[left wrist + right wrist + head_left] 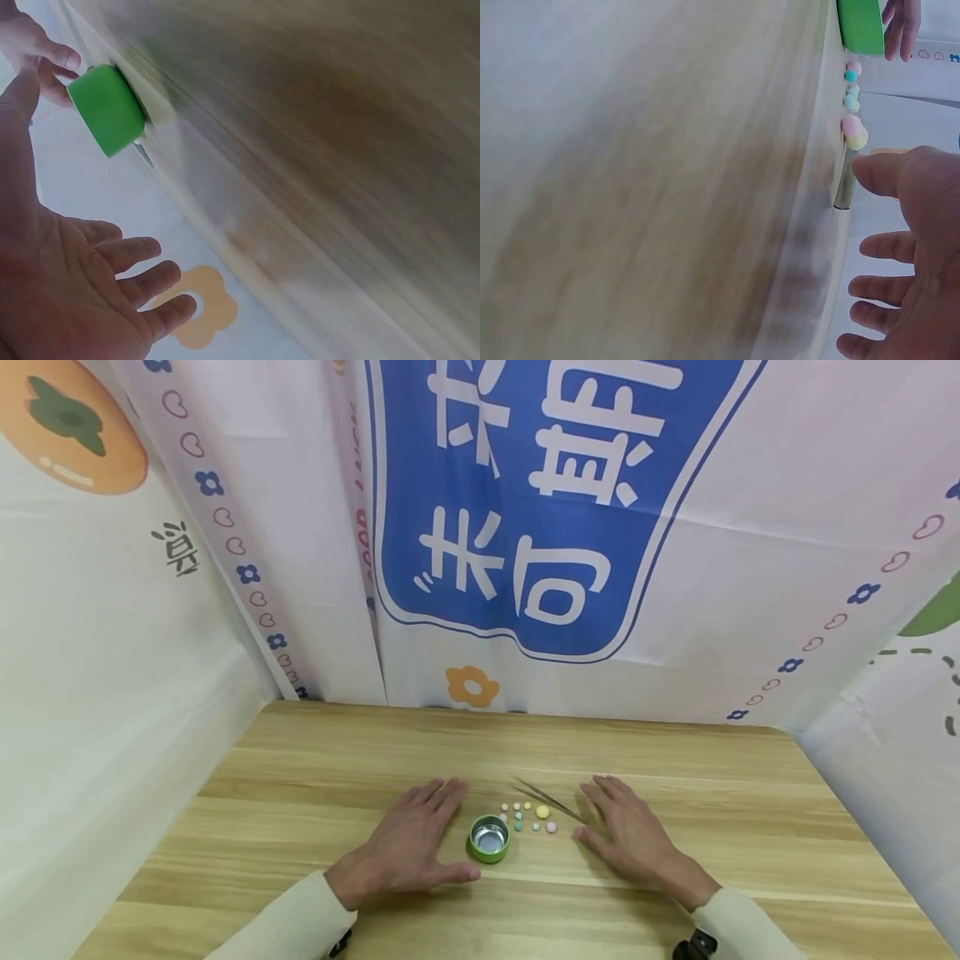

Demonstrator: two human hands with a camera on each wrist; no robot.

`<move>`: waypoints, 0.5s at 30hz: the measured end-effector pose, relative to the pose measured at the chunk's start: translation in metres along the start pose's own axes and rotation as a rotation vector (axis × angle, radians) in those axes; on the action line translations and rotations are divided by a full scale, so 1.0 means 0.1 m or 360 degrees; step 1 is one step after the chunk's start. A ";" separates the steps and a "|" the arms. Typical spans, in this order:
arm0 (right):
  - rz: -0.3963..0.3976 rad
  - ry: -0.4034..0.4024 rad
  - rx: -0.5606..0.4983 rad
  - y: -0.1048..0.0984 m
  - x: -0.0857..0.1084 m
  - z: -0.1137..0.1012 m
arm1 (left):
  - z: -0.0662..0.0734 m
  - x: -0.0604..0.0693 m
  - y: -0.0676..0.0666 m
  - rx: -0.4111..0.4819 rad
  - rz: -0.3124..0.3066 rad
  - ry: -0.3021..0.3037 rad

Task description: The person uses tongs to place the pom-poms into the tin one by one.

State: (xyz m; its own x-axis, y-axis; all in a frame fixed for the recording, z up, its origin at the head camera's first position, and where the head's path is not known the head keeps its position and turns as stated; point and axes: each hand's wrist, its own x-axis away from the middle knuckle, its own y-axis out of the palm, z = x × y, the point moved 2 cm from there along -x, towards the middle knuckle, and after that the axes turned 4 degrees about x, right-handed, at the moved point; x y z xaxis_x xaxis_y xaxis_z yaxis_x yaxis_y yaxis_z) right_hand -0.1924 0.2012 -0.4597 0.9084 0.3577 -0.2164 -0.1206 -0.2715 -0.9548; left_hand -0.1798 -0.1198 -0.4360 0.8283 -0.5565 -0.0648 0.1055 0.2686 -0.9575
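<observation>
A small round green tin point(489, 853) with a silvery inside stands on the table between the two hands. My left hand point(412, 839) is just left of it, fingers extended and thumb pointing toward the tin's near side. Right of the tin lie several small pastel pom-poms point(542, 812) in yellow, pink, white and blue-green. Behind them, slanting toward my right hand point(630, 835), is a pair of metal tweezers point(551, 799). That hand is spread, its thumb near the tweezers' broad end point(844, 187). Neither hand holds anything.
The wood-grain table point(315, 760) is bounded at the back and sides by printed white sheets point(675, 685). A blue panel with white characters point(480, 602) hangs on the back sheet. A dark band point(697, 943) shows at the right wrist.
</observation>
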 end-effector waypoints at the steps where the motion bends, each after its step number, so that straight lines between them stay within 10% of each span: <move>1: 0.0003 0.0003 0.0002 0.00 -0.01 0.00 | 0.01 -0.01 0.00 0.0000 -0.0010 0.0003; 15: -0.0054 0.0082 -0.0033 0.04 -0.12 -0.04 | 0.12 -0.14 0.02 -0.0005 0.0078 0.0107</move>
State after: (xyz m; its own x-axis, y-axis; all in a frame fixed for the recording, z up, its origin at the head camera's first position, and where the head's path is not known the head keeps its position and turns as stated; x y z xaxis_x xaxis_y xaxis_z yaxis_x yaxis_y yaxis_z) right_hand -0.2023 0.1917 -0.4599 0.9313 0.3206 -0.1727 -0.0814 -0.2789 -0.9568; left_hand -0.1842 -0.1023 -0.4336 0.7935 -0.5945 -0.1303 0.0641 0.2946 -0.9535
